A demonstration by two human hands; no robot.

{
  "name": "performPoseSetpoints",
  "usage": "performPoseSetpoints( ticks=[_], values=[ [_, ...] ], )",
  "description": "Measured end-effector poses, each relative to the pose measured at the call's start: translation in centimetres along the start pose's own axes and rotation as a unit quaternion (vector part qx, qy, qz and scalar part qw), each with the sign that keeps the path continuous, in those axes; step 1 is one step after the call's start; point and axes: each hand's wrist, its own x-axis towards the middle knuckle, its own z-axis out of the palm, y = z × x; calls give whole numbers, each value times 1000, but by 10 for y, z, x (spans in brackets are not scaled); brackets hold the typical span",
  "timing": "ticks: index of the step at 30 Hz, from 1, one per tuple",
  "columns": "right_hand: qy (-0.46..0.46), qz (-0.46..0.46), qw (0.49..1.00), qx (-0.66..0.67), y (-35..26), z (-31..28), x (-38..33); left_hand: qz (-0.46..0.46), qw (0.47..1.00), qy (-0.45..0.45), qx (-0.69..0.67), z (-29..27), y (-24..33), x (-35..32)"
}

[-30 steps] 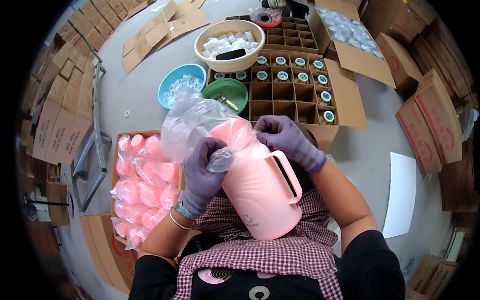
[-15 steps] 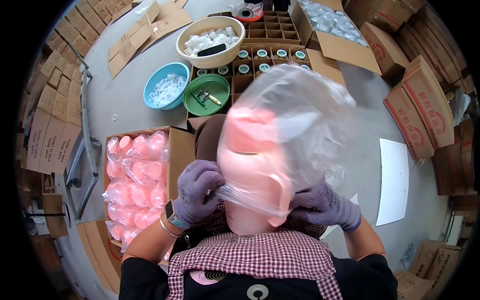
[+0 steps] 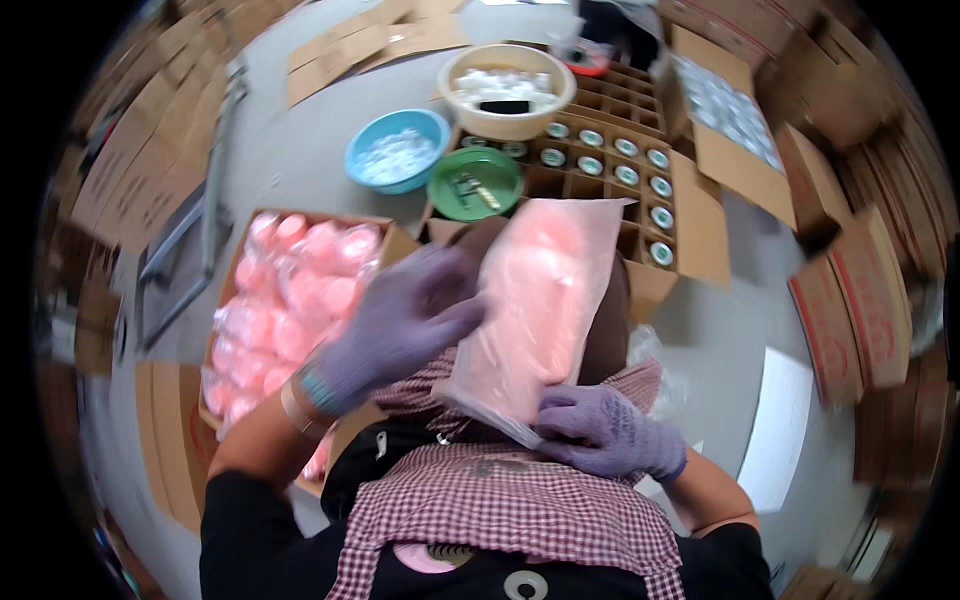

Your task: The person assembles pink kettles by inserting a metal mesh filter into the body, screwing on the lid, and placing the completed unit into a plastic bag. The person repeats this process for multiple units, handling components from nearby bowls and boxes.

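A pink jug (image 3: 545, 270) with a side handle stands tilted in front of me, wholly inside a clear plastic bag (image 3: 480, 375). Near the bag's lower right corner, my right hand (image 3: 610, 432) is closed on the plastic. My left hand (image 3: 400, 325), slightly blurred, hovers at the bag's left side, thumb and fingers apart and holding nothing. Left of my lap, an open carton (image 3: 398, 247) holds several pink bagged pieces (image 3: 290, 335) packed together.
Ahead are a green basin (image 3: 505, 205) with small tools, a blue basin (image 3: 355, 165) of whitish pieces and a cream basin (image 3: 500, 125). A divided carton (image 3: 700, 235) holds several white-lidded containers. Stacked cartons (image 3: 845, 315) stand right; a metal cart frame (image 3: 210, 210) is left.
The bag, loose and billowing above the jug before, now covers it down past its base. My left hand has let go of the bag and opened. The view has shifted.
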Motion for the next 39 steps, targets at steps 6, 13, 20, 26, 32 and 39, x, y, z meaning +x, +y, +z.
performPoseSetpoints(
  ticks=[6,13,20,26,32,39],
  values=[
    [-31,-113,975,-188,-36,41,82,-59,979,-127,145,28,-32,50],
    [-1,-169,940,-297,-25,26,90,-274,766,28,-581,-49,-92,-88],
    [7,76,987,-139,60,13,92,-273,784,500,-248,-149,-303,-150],
    [-39,68,988,-131,93,17,107,-502,684,421,320,-154,-499,-142],
    [-66,120,983,-123,91,5,125,-587,727,308,176,-77,-637,-114],
    [-138,173,971,87,127,-27,142,-420,867,-24,266,-138,-778,-309]
  ],
)
